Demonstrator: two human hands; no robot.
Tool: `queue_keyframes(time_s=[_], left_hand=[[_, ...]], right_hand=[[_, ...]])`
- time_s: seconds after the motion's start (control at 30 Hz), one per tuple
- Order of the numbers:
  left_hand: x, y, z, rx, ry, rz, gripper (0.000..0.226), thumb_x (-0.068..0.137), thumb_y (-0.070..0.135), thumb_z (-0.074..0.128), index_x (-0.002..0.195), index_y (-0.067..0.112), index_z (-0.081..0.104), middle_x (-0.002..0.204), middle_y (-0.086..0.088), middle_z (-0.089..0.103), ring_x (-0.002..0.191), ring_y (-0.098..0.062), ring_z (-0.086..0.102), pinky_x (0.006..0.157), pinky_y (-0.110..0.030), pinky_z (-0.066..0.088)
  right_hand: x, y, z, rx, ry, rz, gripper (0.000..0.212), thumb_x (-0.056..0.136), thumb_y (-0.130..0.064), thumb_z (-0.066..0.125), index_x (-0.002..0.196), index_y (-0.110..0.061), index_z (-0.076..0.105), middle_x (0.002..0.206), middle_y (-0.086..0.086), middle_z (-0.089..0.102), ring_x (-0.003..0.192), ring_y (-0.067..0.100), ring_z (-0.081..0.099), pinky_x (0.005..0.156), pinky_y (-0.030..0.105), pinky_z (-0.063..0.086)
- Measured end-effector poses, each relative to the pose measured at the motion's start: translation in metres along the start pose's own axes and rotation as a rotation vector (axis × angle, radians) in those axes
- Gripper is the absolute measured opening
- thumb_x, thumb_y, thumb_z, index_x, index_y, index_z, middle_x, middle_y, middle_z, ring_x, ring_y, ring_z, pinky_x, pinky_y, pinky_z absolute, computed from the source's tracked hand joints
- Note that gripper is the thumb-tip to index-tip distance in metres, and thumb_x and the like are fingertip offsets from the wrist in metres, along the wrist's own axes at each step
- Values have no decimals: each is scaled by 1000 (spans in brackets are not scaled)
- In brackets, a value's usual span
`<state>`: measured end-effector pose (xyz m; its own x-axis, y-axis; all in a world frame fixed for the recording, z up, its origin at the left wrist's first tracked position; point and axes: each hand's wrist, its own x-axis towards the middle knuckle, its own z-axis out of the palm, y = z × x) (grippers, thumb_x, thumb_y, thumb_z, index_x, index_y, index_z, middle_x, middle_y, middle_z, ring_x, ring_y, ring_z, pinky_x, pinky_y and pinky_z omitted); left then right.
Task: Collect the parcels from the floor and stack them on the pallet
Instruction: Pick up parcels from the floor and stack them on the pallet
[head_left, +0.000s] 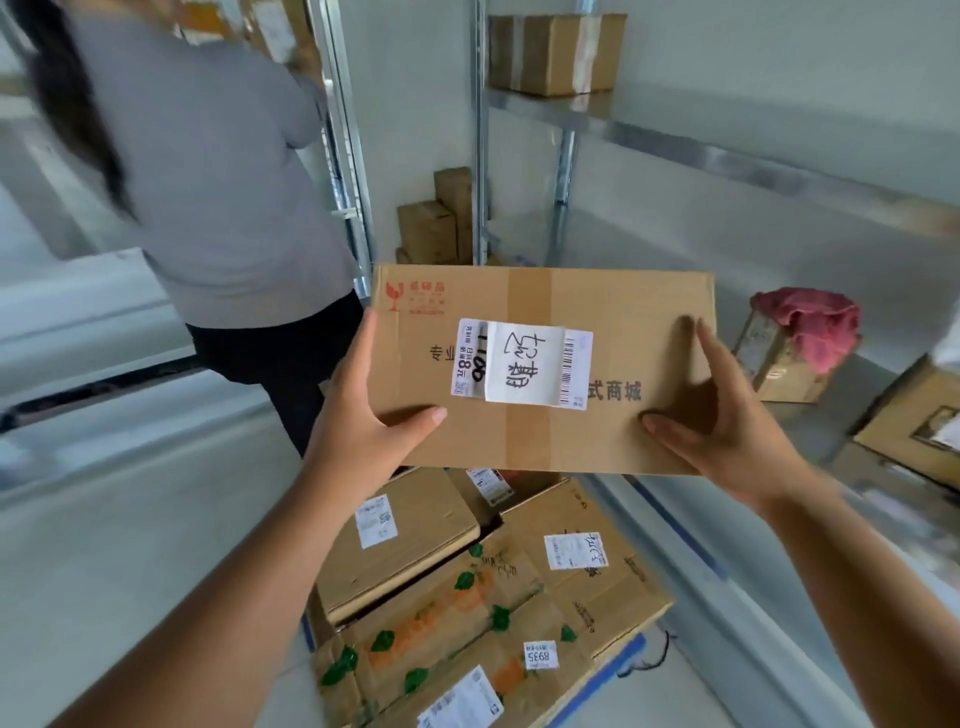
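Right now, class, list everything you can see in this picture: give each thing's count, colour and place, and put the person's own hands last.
flat brown cardboard parcel with a white label: one, brown, held up mid-frame between both hands
stacked cardboard parcels: several, brown, some with green and orange print, below the held parcel
blue pallet edge: one, blue, under the stack
metal shelving: silver, right and behind
boxes on shelves: several, brown, top shelf and lower levels
pink cloth: one, on a box at right
other person: one, grey top, left, back turned
left hand: fingers grip parcel's left edge
right hand: fingers grip parcel's right edge
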<state>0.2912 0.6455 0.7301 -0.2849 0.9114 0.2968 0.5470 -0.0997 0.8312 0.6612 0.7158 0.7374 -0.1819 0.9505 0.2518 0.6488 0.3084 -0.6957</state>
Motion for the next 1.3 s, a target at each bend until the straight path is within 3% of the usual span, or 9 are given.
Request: queue_keyframes(time_s=[0.1,0.33,0.5,0.67,0.83,0.97,1.07,1.23,1.3], left_hand=[[-5,-16,5,24,-13,-36,114,80,38,90,158,66,10,146,29,38,136,-5,43,111,-43,44],[6,-53,53,0,-80,-123,113,80,42,88,158,64,10,140,27,34,131,-3,39,108,-44,43],[29,-56,95,52,-46,-202,118,81,40,89,164,52,6,154,10,39,132,-5,38,110,-43,43],[61,-69,155,143,14,-306,123,80,34,89,167,45,4,151,5,41,132,-14,45,94,-37,52],[94,-118,226,216,27,-461,125,77,29,91,168,41,6,155,-8,41,129,-23,48,79,-29,49],[117,-182,271,205,13,-580,130,74,25,92,167,45,4,155,-5,35,126,-21,45,87,-39,55],[124,-233,296,220,-7,-621,135,69,29,95,166,46,3,154,-5,34,122,-21,44,92,-44,59],[124,-301,323,288,-60,-652,140,67,37,98,168,43,0,165,-11,33,142,-36,45,110,-59,51],[127,-322,330,453,-88,-634,140,68,53,94,167,42,-4,166,-10,38,143,-37,46,113,-62,45]], right_hand=[[4,-3,4,-59,-12,14,110,85,-25,85,166,-31,11,138,12,51,110,25,56,98,48,50],[27,20,6,-166,-70,35,100,86,-25,84,164,-31,23,141,4,45,114,19,53,99,32,44],[83,67,13,-145,-196,73,98,89,-34,80,163,-42,17,150,8,45,126,26,52,106,43,46],[161,139,44,-55,-291,56,97,89,-35,80,162,-45,17,160,7,39,139,32,47,110,41,39],[216,210,99,-31,-413,43,96,93,-36,75,162,-44,9,169,-4,21,150,32,31,116,55,36],[245,267,157,24,-462,99,94,94,-29,73,163,-42,11,168,-2,23,149,30,32,116,59,38],[258,310,204,115,-475,146,93,93,-23,75,163,-42,16,164,1,29,134,20,41,102,45,43],[272,364,273,124,-530,181,93,92,-22,76,163,-40,17,162,4,33,129,24,46,93,40,44],[280,380,297,122,-547,174,94,93,-22,75,163,-41,17,161,4,32,128,23,45,93,40,44]])
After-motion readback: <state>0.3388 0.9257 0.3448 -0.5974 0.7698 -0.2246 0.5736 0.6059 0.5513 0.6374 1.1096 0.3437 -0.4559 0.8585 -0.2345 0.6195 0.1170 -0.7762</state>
